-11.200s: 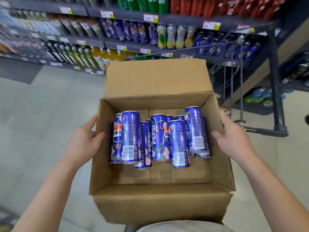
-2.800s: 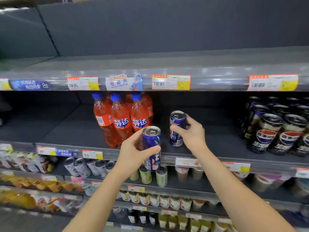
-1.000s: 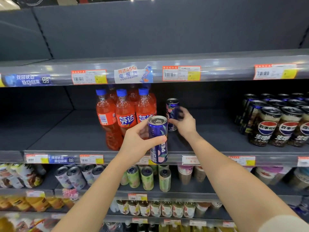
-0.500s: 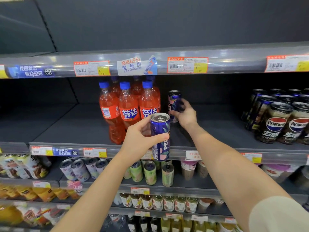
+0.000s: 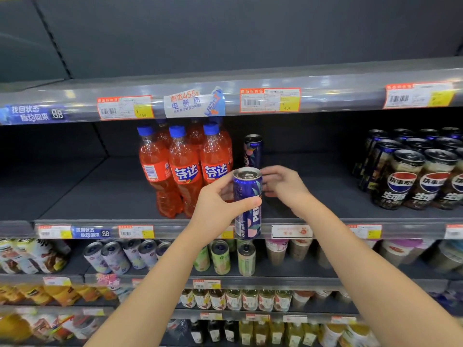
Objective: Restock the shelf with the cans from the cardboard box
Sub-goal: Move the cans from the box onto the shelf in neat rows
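A slim blue Pepsi can stands upright deep on the dark grey shelf, just right of the orange bottles, with no hand on it. My left hand grips a second blue Pepsi can upright in front of the shelf edge. My right hand hovers beside that can's upper part, its fingers loose and stretched towards it; they hold nothing. The cardboard box is out of view.
Orange bottles with blue caps stand left of the placed can. Dark Pepsi cans fill the shelf's right end. Bare shelf lies between them. The upper shelf's edge with price tags hangs overhead. Lower shelves carry green cans and small bottles.
My right hand has let go of the can it set deep on the shelf and drawn back towards the can in my left hand. My left hand has kept its grip.
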Available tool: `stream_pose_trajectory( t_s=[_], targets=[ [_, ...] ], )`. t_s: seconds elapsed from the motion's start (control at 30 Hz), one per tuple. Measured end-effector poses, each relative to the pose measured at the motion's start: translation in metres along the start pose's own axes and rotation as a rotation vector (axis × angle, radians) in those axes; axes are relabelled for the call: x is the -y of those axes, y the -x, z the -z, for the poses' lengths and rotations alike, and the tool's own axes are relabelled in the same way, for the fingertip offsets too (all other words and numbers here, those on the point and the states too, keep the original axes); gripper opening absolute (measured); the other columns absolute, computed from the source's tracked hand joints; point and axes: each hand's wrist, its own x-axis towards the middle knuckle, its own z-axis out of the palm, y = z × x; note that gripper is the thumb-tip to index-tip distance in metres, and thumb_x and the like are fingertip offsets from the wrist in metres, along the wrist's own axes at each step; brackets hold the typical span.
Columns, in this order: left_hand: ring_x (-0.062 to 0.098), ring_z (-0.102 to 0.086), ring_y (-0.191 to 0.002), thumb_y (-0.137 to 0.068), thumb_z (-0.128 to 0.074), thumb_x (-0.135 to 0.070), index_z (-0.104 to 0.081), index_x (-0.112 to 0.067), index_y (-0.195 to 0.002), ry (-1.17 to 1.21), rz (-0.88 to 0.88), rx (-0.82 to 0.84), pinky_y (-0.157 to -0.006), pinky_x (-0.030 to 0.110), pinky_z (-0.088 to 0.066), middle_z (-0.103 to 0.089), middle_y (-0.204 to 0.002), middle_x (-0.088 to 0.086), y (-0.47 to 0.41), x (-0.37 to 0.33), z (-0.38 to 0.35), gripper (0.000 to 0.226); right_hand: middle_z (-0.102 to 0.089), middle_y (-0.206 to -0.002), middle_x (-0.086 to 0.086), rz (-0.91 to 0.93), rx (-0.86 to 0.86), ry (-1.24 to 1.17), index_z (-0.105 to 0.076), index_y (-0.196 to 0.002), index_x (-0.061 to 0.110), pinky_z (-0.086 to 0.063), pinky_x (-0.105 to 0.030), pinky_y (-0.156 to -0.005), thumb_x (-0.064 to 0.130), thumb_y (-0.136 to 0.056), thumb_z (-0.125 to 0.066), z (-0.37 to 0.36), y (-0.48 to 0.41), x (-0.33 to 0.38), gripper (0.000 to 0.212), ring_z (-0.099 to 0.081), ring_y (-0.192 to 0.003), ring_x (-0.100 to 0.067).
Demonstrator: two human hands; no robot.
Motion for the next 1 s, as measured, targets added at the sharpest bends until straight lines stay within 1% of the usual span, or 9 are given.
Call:
stream_pose_trajectory(
  t_s=[0.07,0.13,0.2,0.3,0.63,0.7,0.83,0.93,1.0],
  targets=[
    [0.0,-0.068,-0.11,-0.077,-0.089,-0.018,-0.065,-0.027,-0.133,-0.003,-0.004,-0.004,-0.094,0.021,-0.053,-0.075,-0.115,-0.016,-0.004,-0.002,-0.009,0.061,-0.075,-0.11,-0.012,-0.044,0.234,-0.003,-0.064,-0.122,0.012,-0.058,-0.04,-0.094,-0.016,-0.087,-0.052,0.013,0.032,0.003,0.047,-0.072,-0.104,-0.027],
    [0.001,-0.07,-0.105,-0.076,-0.089,-0.014,-0.066,-0.026,-0.129,0.004,-0.005,-0.004,-0.088,0.016,-0.053,-0.077,-0.11,-0.015,-0.008,-0.003,-0.017,0.059,-0.072,-0.117,-0.012,-0.014,0.342,0.027,-0.062,-0.125,0.017,-0.058,-0.038,-0.095,-0.018,-0.086,-0.054,0.024,0.059,-0.001,0.053,-0.071,-0.108,-0.025],
    [0.003,-0.071,-0.103,-0.076,-0.089,-0.012,-0.067,-0.026,-0.127,0.009,-0.004,0.006,-0.087,0.017,-0.054,-0.077,-0.109,-0.013,-0.012,-0.005,-0.026,0.057,-0.07,-0.121,-0.006,0.039,0.309,0.031,-0.058,-0.13,0.024,-0.057,-0.035,-0.095,-0.011,-0.087,-0.066,0.029,0.076,-0.002,0.056,-0.069,-0.111,-0.02],
    [0.008,-0.071,-0.105,-0.075,-0.091,-0.018,-0.067,-0.027,-0.129,-0.001,-0.013,0.029,-0.095,0.03,-0.057,-0.077,-0.111,-0.009,-0.016,-0.008,-0.04,0.06,-0.071,-0.123,0.003,0.116,0.196,-0.001,-0.051,-0.14,0.029,-0.058,-0.031,-0.093,0.007,-0.084,-0.081,0.026,0.085,0.004,0.066,-0.07,-0.111,-0.013],
    [0.002,-0.069,-0.107,-0.08,-0.087,-0.03,-0.057,-0.028,-0.139,-0.084,-0.002,0.092,-0.095,0.033,-0.058,-0.073,-0.117,-0.012,-0.026,-0.015,-0.05,0.066,-0.076,-0.107,0.007,0.196,-0.028,0.066,-0.057,-0.134,0.027,-0.059,-0.024,-0.083,0.01,-0.079,-0.084,0.028,0.081,0.01,0.064,-0.072,-0.096,-0.009],
    [-0.005,-0.066,-0.108,-0.083,-0.083,-0.037,-0.051,-0.031,-0.144,-0.175,-0.006,0.099,-0.097,0.027,-0.056,-0.071,-0.118,-0.019,-0.022,-0.018,-0.049,0.07,-0.076,-0.106,0.009,0.198,-0.033,0.079,-0.057,-0.134,0.027,-0.058,-0.023,-0.083,0.006,-0.08,-0.082,0.027,0.078,0.008,0.064,-0.072,-0.096,-0.007],
    [-0.02,-0.054,-0.112,-0.09,-0.076,-0.037,-0.037,-0.033,-0.154,-0.297,-0.025,0.078,-0.09,-0.001,-0.039,-0.059,-0.122,-0.032,-0.012,-0.021,-0.045,0.076,-0.074,-0.108,0.009,0.21,-0.077,0.091,-0.054,-0.138,0.027,-0.06,-0.028,-0.088,0.008,-0.083,-0.08,0.024,0.068,0.003,0.063,-0.071,-0.099,-0.005],
    [-0.001,-0.047,-0.135,-0.093,-0.071,-0.043,-0.029,-0.024,-0.159,-0.422,-0.065,0.046,-0.106,0.014,-0.037,-0.053,-0.148,-0.013,-0.008,-0.017,-0.04,0.081,-0.072,-0.112,0.01,0.202,-0.128,0.084,-0.052,-0.14,0.028,-0.06,-0.03,-0.087,0.017,-0.081,-0.083,0.025,0.06,0.0,0.068,-0.07,-0.1,-0.004],
    [0.006,-0.045,-0.14,-0.094,-0.068,-0.041,-0.03,-0.023,-0.159,-0.498,-0.104,0.031,-0.113,0.024,-0.038,-0.049,-0.153,-0.007,-0.007,-0.014,-0.038,0.077,-0.07,-0.115,0.011,0.198,-0.167,0.093,-0.051,-0.14,0.031,-0.06,-0.032,-0.088,0.022,-0.079,-0.086,0.027,0.053,-0.002,0.07,-0.07,-0.102,-0.005]
  ],
)
